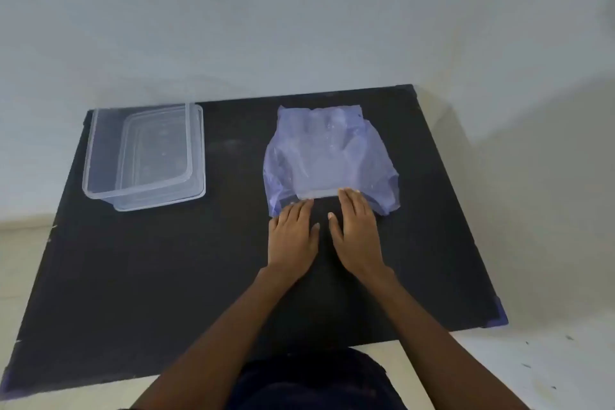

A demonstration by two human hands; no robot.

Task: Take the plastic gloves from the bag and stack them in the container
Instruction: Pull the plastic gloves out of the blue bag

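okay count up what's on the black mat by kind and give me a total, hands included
Clear plastic container: 1
Clear lid, lying under the container: 1
Bluish plastic bag, gloves inside too blurred to count: 1
Hands: 2, left hand and right hand, both flat at the bag's near edge
Total: 5

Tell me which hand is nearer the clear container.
Left. The left hand lies between the container and the right hand; both rest at the bag's near edge.

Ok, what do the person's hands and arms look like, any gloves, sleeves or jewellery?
The left hand and right hand are bare: no gloves, rings or watch visible. Both forearms are uncovered as far as the frame shows, with no sleeves in view. Dark clothing shows at the bottom edge.
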